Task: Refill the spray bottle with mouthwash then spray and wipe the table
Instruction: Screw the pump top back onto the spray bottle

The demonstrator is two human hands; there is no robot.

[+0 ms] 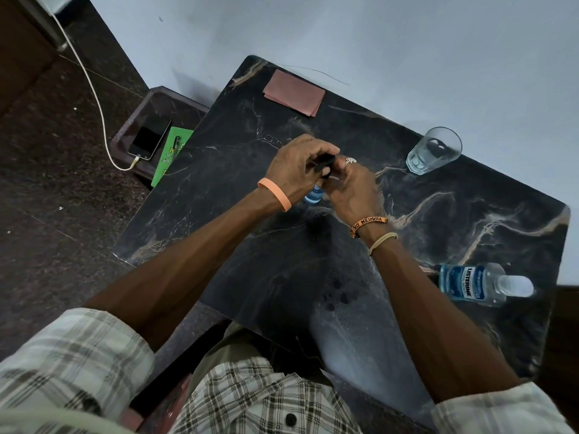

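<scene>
A person seated at a dark marble table (313,261) works on a small spray bottle (314,194) held over the middle of the tabletop. The left hand (294,170), with a peach band at the wrist, has its fingers curled tightly together over the black spray head (324,164). The right hand (354,192), wearing a ring, has its fingers curled in from the other side to grip the bottle at the neck, so that the fingertips of the two hands meet. Only a sliver of the bottle's blue body shows, just beneath the fingers and between the two wrists; whether its base touches the table cannot be told. The mouthwash bottle (470,285), with blue liquid and a clear cap, sits well apart from the fingers, beside the right forearm, its cap pointing away from the hands. A clear glass (434,151) stands beyond the right hand's fingers, near the table's far edge. A folded pinkish cloth (294,92) lies beyond the left hand's fingers at the far corner. Further out past the left hand, a lower side table (163,98) holds a phone (150,136) plugged into a white cable (94,89) and a green notebook (170,155).
</scene>
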